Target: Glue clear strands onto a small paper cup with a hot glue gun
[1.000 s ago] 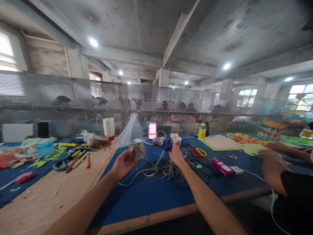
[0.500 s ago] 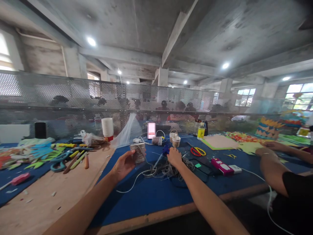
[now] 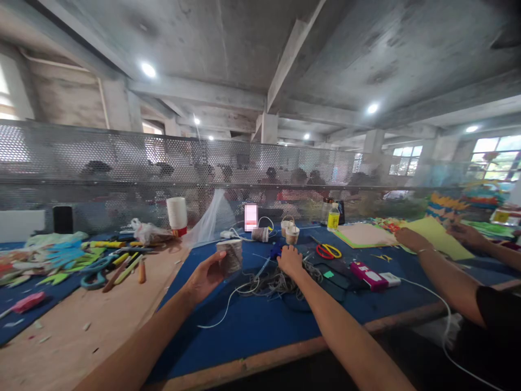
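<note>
My left hand (image 3: 205, 276) is wrapped round a cup covered in grey-brown cord (image 3: 231, 257), held upright above the blue mat (image 3: 228, 331). To its right, my right hand (image 3: 290, 262) reaches down at a dark blue object (image 3: 275, 250) beside a tangle of grey cord (image 3: 277, 283); its fingertips are partly hidden, so what they hold cannot be made out. Behind the hands, another wrapped cup (image 3: 260, 234) lies on its side, and two small pale baskets (image 3: 292, 234) stand close together.
Red and yellow scissors (image 3: 329, 251), a glue bottle (image 3: 332, 217) and a magenta box (image 3: 368, 276) lie to the right. Further right, a person's hands hold yellow-green paper (image 3: 437, 237). Stacked white cups (image 3: 176, 213) and tools, including teal scissors (image 3: 94, 275), are at left.
The neighbouring person's hands have raised the yellow-green paper and moved left with it. My hands and the wrapped cup have barely moved; the view has shifted slightly.
</note>
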The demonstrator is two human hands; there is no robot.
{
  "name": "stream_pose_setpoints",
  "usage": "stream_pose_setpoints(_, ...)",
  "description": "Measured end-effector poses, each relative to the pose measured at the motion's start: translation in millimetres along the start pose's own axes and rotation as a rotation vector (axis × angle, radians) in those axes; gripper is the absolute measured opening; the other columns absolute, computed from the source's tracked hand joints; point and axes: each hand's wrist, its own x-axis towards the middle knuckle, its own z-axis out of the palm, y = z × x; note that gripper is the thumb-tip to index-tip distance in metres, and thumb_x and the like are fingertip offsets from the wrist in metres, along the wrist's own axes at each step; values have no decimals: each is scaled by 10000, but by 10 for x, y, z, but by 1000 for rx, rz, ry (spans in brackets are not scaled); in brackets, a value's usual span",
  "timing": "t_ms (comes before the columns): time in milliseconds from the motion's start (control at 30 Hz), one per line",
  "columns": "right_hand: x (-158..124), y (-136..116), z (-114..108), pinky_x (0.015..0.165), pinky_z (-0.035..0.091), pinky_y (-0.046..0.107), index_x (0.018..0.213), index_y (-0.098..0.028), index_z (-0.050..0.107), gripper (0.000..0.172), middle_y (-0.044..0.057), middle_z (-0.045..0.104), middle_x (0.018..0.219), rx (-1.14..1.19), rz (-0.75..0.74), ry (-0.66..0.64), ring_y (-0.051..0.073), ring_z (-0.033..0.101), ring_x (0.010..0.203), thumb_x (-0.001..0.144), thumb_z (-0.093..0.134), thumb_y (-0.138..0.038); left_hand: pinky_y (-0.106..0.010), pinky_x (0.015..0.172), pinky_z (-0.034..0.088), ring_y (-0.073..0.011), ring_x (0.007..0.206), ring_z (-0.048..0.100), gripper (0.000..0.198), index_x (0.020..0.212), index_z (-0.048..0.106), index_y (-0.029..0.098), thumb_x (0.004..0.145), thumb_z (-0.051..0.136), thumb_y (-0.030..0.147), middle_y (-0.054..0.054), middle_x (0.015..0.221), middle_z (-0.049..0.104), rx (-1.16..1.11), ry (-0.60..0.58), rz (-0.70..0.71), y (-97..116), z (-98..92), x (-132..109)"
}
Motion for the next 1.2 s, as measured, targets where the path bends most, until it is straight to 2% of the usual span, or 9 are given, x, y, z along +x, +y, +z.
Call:
stream_pose_setpoints(100,-33,-5,-94,1030,448,509,1261,-100,645,369,251,604,1336,-10,-7,50,381,574,1271,944,655,-288,-374,982,544,-283,1048,722,292,1052,785,162,814,781,331,-96,1050,802,4,26,2,-7,11,1)
stream_pose_setpoints(200,-54,-66,-216,1034,442,518,1221,-129,669,311,220,612,1329,60,-78,192,376,562,1269,941,675,-261,-348,938,560,-254,990,727,314,1069,779,138,810,791,315,-99,1046,796,19,33,14,-18,15,8)
stream_pose_setpoints(300,-90,-215,-292,992,477,415,1094,-181,696,167,124,680,1166,363,-312,261,271,636,1135,1016,588,-282,-317,904,566,-220,971,722,314,1099,774,168,815,798,302,-74,1086,792,52,36,38,-23,29,11)
stream_pose_setpoints(400,-189,-402,-288,904,508,326,1015,-191,672,198,70,699,1018,700,-606,232,196,675,962,1040,577,-362,-347,953,563,-230,1018,718,352,1129,768,213,795,821,310,-63,1126,789,103,47,47,-31,51,10)
stream_pose_setpoints(500,-320,-535,-252,892,501,343,1039,-195,651,257,66,705,1006,802,-727,239,210,675,963,998,651,-449,-402,986,559,-260,1060,715,411,1168,754,204,781,833,317,-92,1172,776,140,43,64,-59,63,18)
stream_pose_setpoints(600,-400,-589,-226,882,487,361,1015,-192,639,272,69,710,1005,784,-746,239,228,673,964,952,721,-444,-413,975,560,-288,1098,711,457,1216,733,170,792,830,311,-135,1241,751,165,20,70,-97,64,30)
stream_pose_setpoints(700,-404,-600,-216,869,476,361,968,-188,638,192,65,712,982,767,-733,246,228,673,943,941,743,-347,-415,976,555,-298,1127,702,490,1260,710,157,807,826,302,-152,1272,735,187,9,60,-121,71,34)
stream_pose_setpoints(900,-381,-608,-244,872,471,344,913,-195,656,79,40,727,940,791,-675,206,206,688,895,895,732,-184,-407,929,567,-299,1081,713,540,1231,712,156,746,885,319,-144,1218,745,201,73,58,-151,65,60)
stream_pose_setpoints(1200,-410,-626,-278,838,538,319,893,-213,648,45,27,738,867,1016,-624,118,194,708,837,872,644,-253,-369,864,564,-278,993,730,572,1207,716,154,710,915,352,-134,1148,768,234,136,35,-160,63,66)
